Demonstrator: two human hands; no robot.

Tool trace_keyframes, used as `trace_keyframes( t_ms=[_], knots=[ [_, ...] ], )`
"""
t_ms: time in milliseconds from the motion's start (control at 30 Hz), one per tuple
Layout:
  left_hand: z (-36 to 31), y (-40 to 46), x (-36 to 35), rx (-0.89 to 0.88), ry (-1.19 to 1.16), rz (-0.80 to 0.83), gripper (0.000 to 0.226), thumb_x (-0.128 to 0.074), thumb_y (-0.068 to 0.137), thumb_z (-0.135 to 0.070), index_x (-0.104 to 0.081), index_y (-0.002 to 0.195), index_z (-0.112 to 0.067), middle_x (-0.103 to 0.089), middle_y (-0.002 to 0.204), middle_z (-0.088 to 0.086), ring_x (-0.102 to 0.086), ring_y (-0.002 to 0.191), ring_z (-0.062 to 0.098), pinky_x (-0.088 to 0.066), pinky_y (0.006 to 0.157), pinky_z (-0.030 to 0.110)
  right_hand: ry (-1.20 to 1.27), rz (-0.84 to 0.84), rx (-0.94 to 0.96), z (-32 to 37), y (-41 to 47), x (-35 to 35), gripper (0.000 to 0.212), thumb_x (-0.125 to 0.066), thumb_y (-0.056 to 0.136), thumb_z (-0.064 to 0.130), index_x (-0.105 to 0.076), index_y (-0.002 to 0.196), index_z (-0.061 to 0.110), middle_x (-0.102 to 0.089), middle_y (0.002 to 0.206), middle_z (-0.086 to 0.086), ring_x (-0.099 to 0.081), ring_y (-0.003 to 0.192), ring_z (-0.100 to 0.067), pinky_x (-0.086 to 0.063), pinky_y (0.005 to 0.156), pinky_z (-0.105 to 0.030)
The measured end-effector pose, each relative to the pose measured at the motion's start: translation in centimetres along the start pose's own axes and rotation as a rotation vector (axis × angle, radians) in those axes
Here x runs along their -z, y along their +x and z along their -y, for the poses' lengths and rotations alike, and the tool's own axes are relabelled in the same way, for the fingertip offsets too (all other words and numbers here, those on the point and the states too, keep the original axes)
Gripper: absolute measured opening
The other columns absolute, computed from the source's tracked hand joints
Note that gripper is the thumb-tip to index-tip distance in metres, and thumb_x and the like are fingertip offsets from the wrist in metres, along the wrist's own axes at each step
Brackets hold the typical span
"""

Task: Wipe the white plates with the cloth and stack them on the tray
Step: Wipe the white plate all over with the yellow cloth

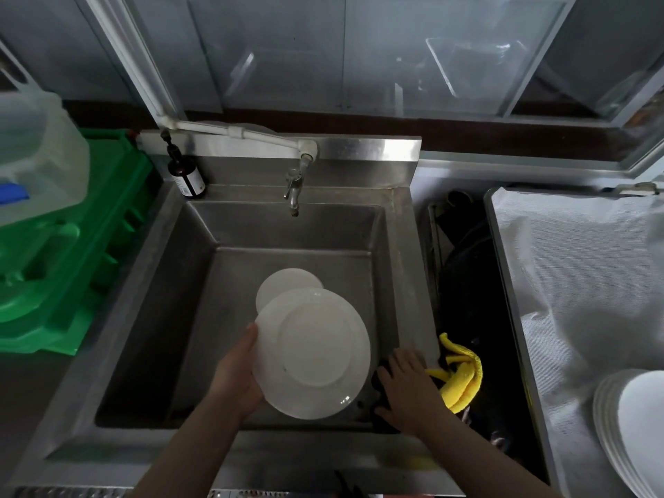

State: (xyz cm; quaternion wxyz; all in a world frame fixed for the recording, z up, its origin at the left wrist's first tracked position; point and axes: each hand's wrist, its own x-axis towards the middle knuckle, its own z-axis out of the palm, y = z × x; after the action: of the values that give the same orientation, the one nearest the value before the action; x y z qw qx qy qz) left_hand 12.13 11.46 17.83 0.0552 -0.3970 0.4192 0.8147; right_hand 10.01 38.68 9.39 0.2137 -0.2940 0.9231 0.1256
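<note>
The fingers of the left hand point(239, 372) are curled round the left rim of a white plate point(312, 354), which is held tilted over the steel sink point(201, 267), its underside turned upward. A second white plate point(287, 285) is seen just behind it, lower in the basin and partly covered by the held one. The fingers of the right hand point(407, 384) are spread flat and pressed on a dark cloth point(377, 381) draped over the sink's right rim, beside the held plate. A yellow cloth point(460, 379) is bunched just right of that hand, in the dark gap between the sink and the tray point(503, 282). The tray is lined with a pale sheet point(575, 282), and a stack of white plates point(632, 429) is set at its near right corner. A tap point(294, 190) is mounted above the basin, a brown bottle point(187, 176) is stood at the back left corner, and green crates point(72, 246) are placed to the left.
</note>
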Motion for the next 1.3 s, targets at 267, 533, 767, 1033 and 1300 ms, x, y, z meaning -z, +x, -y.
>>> trace_keyframes(
  t_ms=[267, 533, 767, 1033, 1300],
  knots=[
    [-0.5, 0.6, 1.2, 0.004, 0.009, -0.011, 0.033, -0.054, 0.1, -0.037, -0.068, 0.12, -0.015, -0.071, 0.119, 0.014, -0.064, 0.111, 0.041, -0.053, 0.088, 0.056, -0.259, 0.162, 0.068, 2.0, 0.4, 1.6, 0.061, -0.049, 0.094, 0.044, -0.043, 0.14, 0.005, -0.058, 0.125, -0.021, -0.045, 0.126, -0.038, 0.012, 0.115, -0.058],
    [-1.0, 0.4, 1.5, 0.002, -0.001, 0.039, 0.031, -0.047, 0.102, -0.034, -0.069, 0.112, -0.014, -0.076, 0.105, 0.011, -0.069, 0.098, 0.037, -0.055, 0.075, 0.049, -0.18, 0.228, 0.034, 2.8, 0.9, 2.2, 0.028, -0.043, 0.097, 0.014, -0.065, 0.114, 0.006, -0.069, 0.104, -0.013, -0.055, 0.111, -0.033, 0.0, 0.12, -0.054],
    [-1.2, 0.7, 2.1, -0.018, 0.036, 0.035, 0.038, -0.045, 0.102, -0.037, -0.066, 0.121, -0.013, -0.071, 0.119, 0.016, -0.065, 0.109, 0.04, -0.055, 0.08, 0.049, -0.103, 0.235, 0.023, 2.6, 1.4, 1.1, 0.021, -0.052, 0.093, 0.015, -0.066, 0.109, 0.012, -0.067, 0.109, -0.01, -0.057, 0.108, -0.032, -0.03, 0.105, -0.043],
    [-1.3, 0.7, 2.7, -0.041, 0.044, -0.002, 0.032, -0.048, 0.102, -0.034, -0.068, 0.116, -0.014, -0.072, 0.115, 0.015, -0.065, 0.108, 0.04, -0.053, 0.087, 0.052, 0.218, 0.079, 0.0, 1.6, 0.1, 1.2, 0.042, -0.053, 0.088, 0.015, -0.059, 0.128, 0.025, -0.065, 0.113, -0.006, -0.06, 0.106, -0.031, -0.042, 0.092, -0.034],
    [-0.7, 0.5, 3.0, -0.043, 0.015, 0.036, 0.036, -0.042, 0.104, -0.033, -0.066, 0.119, -0.01, -0.075, 0.108, 0.013, -0.066, 0.103, 0.036, -0.053, 0.083, 0.048, 0.735, -0.372, -0.226, -0.3, -2.4, 2.0, 0.036, -0.048, 0.091, 0.011, -0.067, 0.118, 0.025, -0.065, 0.119, 0.004, -0.065, 0.1, -0.022, -0.051, 0.08, -0.034]
  ],
)
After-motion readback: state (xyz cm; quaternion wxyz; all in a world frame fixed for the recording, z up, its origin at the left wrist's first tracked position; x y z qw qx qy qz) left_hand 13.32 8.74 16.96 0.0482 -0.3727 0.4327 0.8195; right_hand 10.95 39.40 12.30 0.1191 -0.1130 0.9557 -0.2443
